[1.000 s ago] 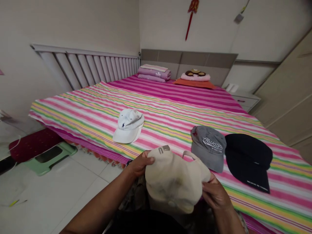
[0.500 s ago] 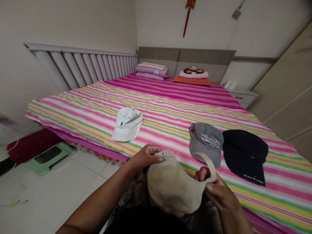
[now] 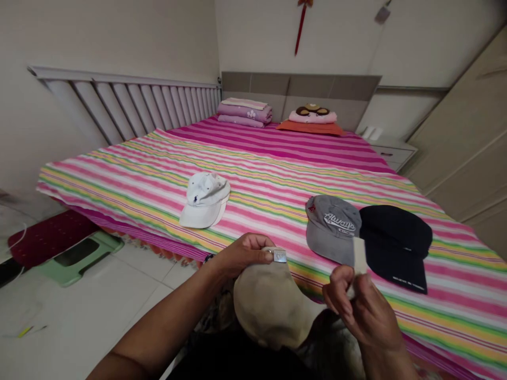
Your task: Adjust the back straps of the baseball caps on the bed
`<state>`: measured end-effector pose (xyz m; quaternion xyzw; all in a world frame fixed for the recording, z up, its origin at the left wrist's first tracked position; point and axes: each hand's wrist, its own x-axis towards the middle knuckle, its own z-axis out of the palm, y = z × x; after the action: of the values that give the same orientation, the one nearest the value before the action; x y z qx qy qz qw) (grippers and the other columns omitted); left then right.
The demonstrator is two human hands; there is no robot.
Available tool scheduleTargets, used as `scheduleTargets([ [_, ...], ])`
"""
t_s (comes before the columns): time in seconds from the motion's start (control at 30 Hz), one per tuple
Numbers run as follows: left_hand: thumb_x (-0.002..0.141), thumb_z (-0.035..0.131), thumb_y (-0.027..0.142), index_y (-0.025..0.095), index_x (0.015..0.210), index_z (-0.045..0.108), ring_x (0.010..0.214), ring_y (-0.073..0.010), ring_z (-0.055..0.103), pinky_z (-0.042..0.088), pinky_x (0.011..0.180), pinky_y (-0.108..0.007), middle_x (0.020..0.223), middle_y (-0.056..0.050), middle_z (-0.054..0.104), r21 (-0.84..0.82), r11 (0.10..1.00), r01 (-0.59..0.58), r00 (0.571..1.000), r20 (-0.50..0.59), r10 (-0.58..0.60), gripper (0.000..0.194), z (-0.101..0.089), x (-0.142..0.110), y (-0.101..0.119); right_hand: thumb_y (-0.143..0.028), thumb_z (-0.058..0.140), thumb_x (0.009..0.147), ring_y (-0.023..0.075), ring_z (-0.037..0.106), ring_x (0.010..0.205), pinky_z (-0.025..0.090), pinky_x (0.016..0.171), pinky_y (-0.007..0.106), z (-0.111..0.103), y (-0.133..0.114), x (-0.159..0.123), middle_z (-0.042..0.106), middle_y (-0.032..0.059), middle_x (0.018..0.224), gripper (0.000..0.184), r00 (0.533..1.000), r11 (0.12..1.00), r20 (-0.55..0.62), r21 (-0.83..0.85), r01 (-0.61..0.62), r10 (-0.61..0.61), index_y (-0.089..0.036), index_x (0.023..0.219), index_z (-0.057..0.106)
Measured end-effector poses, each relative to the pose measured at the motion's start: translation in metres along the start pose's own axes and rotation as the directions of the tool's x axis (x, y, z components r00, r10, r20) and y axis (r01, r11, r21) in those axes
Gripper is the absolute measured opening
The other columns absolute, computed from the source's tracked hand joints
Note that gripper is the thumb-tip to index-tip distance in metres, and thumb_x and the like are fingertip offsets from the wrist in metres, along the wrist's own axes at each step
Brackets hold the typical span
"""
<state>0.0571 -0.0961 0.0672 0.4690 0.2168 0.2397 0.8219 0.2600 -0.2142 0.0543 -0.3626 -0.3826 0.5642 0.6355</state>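
We are holding the beige cap (image 3: 265,301) just in front of the near edge of the bed (image 3: 119,174), crown seemingly downward; our left hand (image 3: 247,253) is pinching its rim at the metal buckle (image 3: 280,256), thumb on top, which is probably steadying that fastening and turning it towards us; our right hand (image 3: 362,301) is gripping the strap (image 3: 359,253) between thumb and curled fingers, the end standing up above them, perhaps so that the tip is pointing free; on the bed, the white cap (image 3: 204,203) is lying towards the left corner, near the near edge; the grey cap (image 3: 330,227) and the black cap (image 3: 396,237) are lying side by side towards the right edge, seemingly touching, visors facing the near edge, so their fronts are showing; the grey cap is reading "Always" in white script, with smaller lettering we are not making out; the white cap is bearing a small dark emblem (image 3: 195,199), like a horse and rider; the black cap's visor is carrying white words apparently beginning "BELIEVE"
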Motion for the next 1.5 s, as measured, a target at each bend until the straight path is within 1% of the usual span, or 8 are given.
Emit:
scheduleTargets([
  [0.1, 0.055, 0.075, 0.027, 0.009, 0.069, 0.063, 0.05, -0.0072, 0.052, 0.037, 0.049, -0.018, 0.062, -0.002, 0.061, -0.015, 1.0, 0.002, 0.999, 0.042, -0.002, 0.026, 0.003, 0.002, 0.001, -0.051, 0.037, 0.083, 0.0058, 0.021, 0.03, 0.021, 0.036, 0.022, 0.006, -0.001, 0.0, 0.04, -0.0061, 0.041, 0.031, 0.998, 0.999, -0.047, 0.004, -0.05, 0.05, -0.022, 0.078, 0.049],
  [0.2, 0.053, 0.076, 0.028, 0.009, 0.068, 0.063, 0.049, -0.0065, 0.052, 0.037, 0.047, -0.017, 0.06, -0.002, 0.061, -0.032, 0.999, 0.011, 0.999, 0.044, -0.009, 0.026, 0.005, 0.004, 0.0, -0.043, 0.044, 0.083, 0.0044, 0.029, 0.029, 0.022, 0.036, 0.021, 0.008, -0.002, 0.004, 0.049, -0.0048, 0.049, 0.027, 0.996, 0.998, -0.066, -0.021, -0.06, 0.059, -0.021, 0.068, 0.044],
  [0.3, 0.053, 0.076, 0.026, 0.009, 0.066, 0.064, 0.048, -0.0063, 0.052, 0.038, 0.047, -0.016, 0.057, -0.001, 0.061, -0.074, 0.997, 0.028, 0.999, 0.032, -0.026, 0.025, 0.006, 0.007, -0.003, -0.041, 0.058, 0.075, 0.0065, 0.043, 0.038, 0.029, 0.039, 0.021, 0.005, -0.002, 0.01, 0.056, -0.0005, 0.057, 0.025, 0.994, 0.977, 0.016, -0.185, -0.106, 0.111, -0.017, 0.067, 0.053],
  [0.4, 0.053, 0.076, 0.024, 0.008, 0.066, 0.065, 0.048, -0.0078, 0.054, 0.04, 0.048, -0.018, 0.058, -0.003, 0.063, -0.124, 0.991, 0.051, 0.999, 0.019, -0.049, 0.024, 0.004, 0.009, -0.006, -0.038, 0.062, 0.073, 0.0079, 0.045, 0.042, 0.03, 0.041, 0.02, 0.005, -0.002, 0.015, 0.054, -0.0012, 0.052, 0.024, 0.986, 0.923, 0.037, -0.361, -0.137, 0.161, -0.014, 0.075, 0.061],
  [0.6, 0.05, 0.078, 0.021, 0.009, 0.076, 0.065, 0.052, -0.0107, 0.059, 0.044, 0.051, -0.02, 0.064, -0.005, 0.066, -0.19, 0.98, 0.053, 0.999, 0.02, -0.05, 0.031, 0.0, 0.013, -0.01, -0.041, 0.053, 0.078, 0.0067, 0.041, 0.039, 0.03, 0.042, 0.021, 0.023, -0.008, 0.024, 0.05, -0.0025, 0.046, 0.03, 0.997, 0.898, -0.003, -0.433, -0.074, 0.081, -0.014, 0.066, 0.059],
  [0.77, 0.049, 0.079, 0.021, 0.011, 0.075, 0.063, 0.05, -0.0099, 0.059, 0.044, 0.048, -0.018, 0.064, -0.004, 0.066, -0.201, 0.98, -0.006, 1.0, 0.021, 0.011, 0.032, 0.001, 0.016, -0.012, -0.04, 0.061, 0.072, 0.0033, 0.028, 0.032, 0.017, 0.033, 0.018, 0.034, -0.011, 0.027, 0.045, -0.0062, 0.043, 0.026, 0.984, 0.9, -0.036, -0.398, -0.176, 0.177, -0.016, 0.067, 0.055],
  [1.13, 0.054, 0.075, 0.02, 0.01, 0.074, 0.062, 0.049, -0.0088, 0.057, 0.043, 0.048, -0.019, 0.062, -0.003, 0.065, -0.113, 0.992, -0.059, 0.998, -0.042, 0.055, 0.026, 0.005, 0.012, -0.011, -0.037, 0.061, 0.07, 0.0037, 0.035, 0.036, 0.024, 0.037, 0.018, 0.043, -0.008, 0.036, 0.052, -0.0028, 0.048, 0.026, 0.973, 0.891, 0.007, -0.405, -0.207, 0.229, -0.014, 0.059, 0.052],
  [1.5, 0.057, 0.073, 0.021, 0.01, 0.071, 0.061, 0.045, -0.0063, 0.053, 0.038, 0.045, -0.016, 0.058, -0.001, 0.062, -0.039, 0.996, -0.085, 0.996, -0.041, 0.083, 0.021, 0.004, 0.01, -0.012, -0.035, 0.065, 0.065, 0.0031, 0.032, 0.033, 0.02, 0.035, 0.018, 0.044, -0.007, 0.038, 0.045, -0.0062, 0.042, 0.026, 0.96, 0.893, 0.009, -0.369, -0.256, 0.279, -0.014, 0.055, 0.051],
])
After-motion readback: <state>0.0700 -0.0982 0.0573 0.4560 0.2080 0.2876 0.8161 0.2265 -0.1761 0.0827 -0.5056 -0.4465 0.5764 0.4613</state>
